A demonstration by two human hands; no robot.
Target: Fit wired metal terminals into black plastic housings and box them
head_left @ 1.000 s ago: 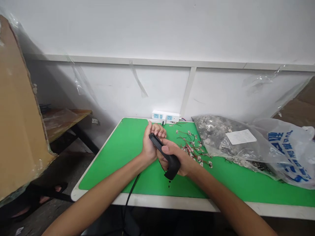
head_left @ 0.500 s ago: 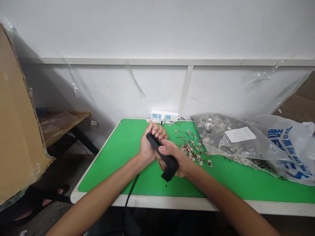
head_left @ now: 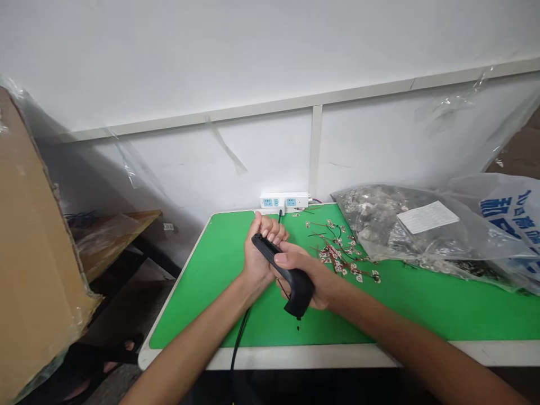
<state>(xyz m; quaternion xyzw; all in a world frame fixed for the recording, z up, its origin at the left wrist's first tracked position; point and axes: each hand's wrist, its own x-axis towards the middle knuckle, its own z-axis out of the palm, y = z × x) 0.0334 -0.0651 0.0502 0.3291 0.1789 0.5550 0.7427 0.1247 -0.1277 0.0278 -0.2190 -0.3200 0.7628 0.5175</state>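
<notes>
A black curved plastic shell (head_left: 295, 284) hangs over the green mat, its wide bent end toward me and its narrow end pointing away. My right hand (head_left: 310, 273) is wrapped round its middle, thumb on top. My left hand (head_left: 260, 253) is closed at the narrow end, fingers curled and thumb up; what its fingers grip is hidden. A black cable (head_left: 238, 340) runs from under my left wrist over the table's front edge. Several small white parts with red and black wires (head_left: 337, 256) lie right of my hands.
A white power strip (head_left: 284, 200) lies at the mat's back edge by the wall. Clear bags of metal parts (head_left: 392, 225) lie at the right, with a printed plastic bag (head_left: 506, 211) beside them. A cardboard box (head_left: 37, 253) stands at the left, near a wooden table (head_left: 113, 239). A person's foot shows below.
The view has tilted and shifted, so the wall rail now slopes. Both hands keep nearly the same pose round the black shell, which looks slightly turned.
</notes>
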